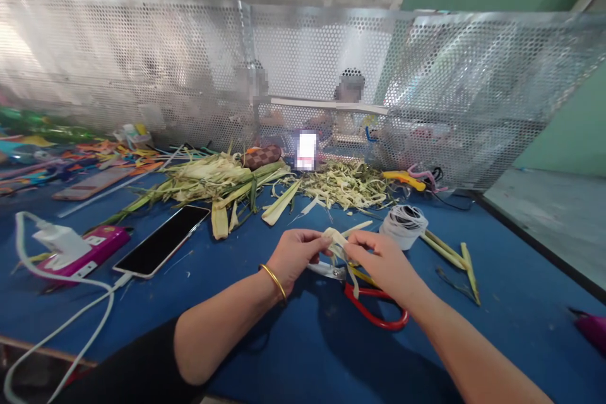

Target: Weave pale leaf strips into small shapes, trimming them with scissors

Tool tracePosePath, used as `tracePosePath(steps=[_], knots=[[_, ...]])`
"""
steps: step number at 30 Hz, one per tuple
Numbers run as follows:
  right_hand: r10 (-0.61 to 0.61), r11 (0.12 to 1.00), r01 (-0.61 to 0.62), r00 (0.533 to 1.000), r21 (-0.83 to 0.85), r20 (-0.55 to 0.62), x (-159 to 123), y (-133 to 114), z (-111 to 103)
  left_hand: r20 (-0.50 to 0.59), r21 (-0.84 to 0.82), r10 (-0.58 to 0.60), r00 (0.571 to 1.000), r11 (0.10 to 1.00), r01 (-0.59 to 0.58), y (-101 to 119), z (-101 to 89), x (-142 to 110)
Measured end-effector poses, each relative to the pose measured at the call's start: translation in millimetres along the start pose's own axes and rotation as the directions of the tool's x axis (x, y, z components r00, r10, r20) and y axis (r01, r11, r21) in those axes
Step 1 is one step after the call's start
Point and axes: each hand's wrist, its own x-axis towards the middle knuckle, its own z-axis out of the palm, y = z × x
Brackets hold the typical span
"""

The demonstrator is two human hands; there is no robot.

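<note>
Between my two hands is a pale, folded strip of plant husk, with a thin end hanging below it. My left hand, a gold bangle at its wrist, pinches the strip from the left between thumb and fingertips. From the other side my right hand grips it, fingers closed. Under the hands lie red-handled scissors on the blue table, their blades pointing left and partly covered. Close behind my right hand stands a white roll of cord or wire.
Husk leaves and shredded strips are heaped at the back. On the left lie a black-screened phone with a cable and a purple power strip. Stalk pieces lie right. A perforated metal screen borders the table's back; people are behind it.
</note>
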Motion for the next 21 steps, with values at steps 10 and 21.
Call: tracePosePath(steps=[10, 21], knots=[[0.019, 1.0, -0.019, 1.0, 0.008, -0.014, -0.4, -3.3, 4.0, 0.025, 0.108, 0.059, 0.998, 0.992, -0.061, 2.4, 3.4, -5.1], [-0.036, 0.99, 0.026, 0.997, -0.141, -0.072, -2.6, -3.0, 1.1, 0.103, 0.364, 0.187, 0.977, 0.907, -0.212, -8.9, 0.4, -1.8]])
